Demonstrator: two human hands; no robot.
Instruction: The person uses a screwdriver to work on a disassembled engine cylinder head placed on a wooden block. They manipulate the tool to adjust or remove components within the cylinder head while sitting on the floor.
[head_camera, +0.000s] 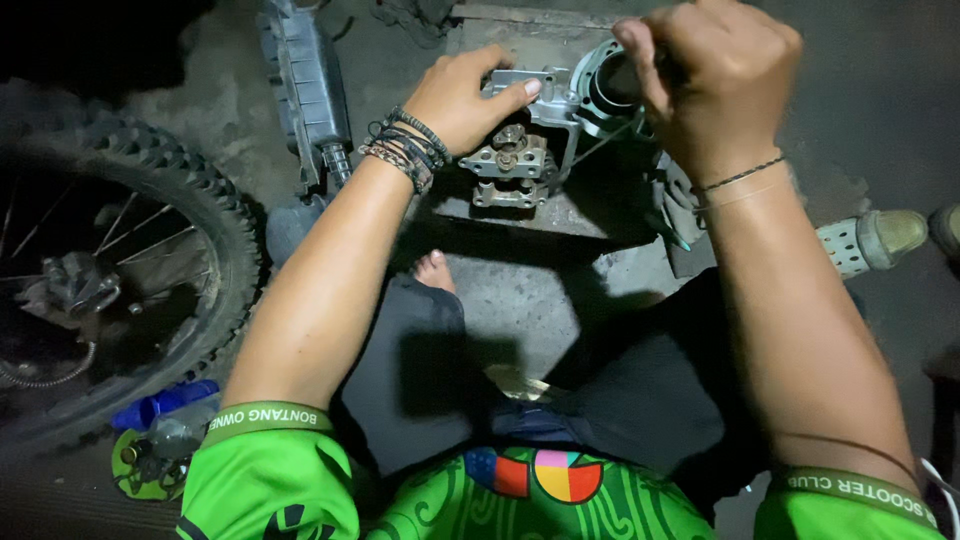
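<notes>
A grey metal engine cylinder head rests on a flat block at the top centre, with a round cylinder barrel joined to its right. My left hand, several beaded bracelets on its wrist, lies on top of the head with the fingers pressing its upper edge. My right hand is closed in a fist over the barrel's right rim, gripping something thin that its fingers hide.
A knobby motorcycle wheel lies at the left. A grey plastic engine part stands at the upper left. A blue bottle and a green lid lie at the lower left. A perforated pale tube lies at the right. My bare foot is below the block.
</notes>
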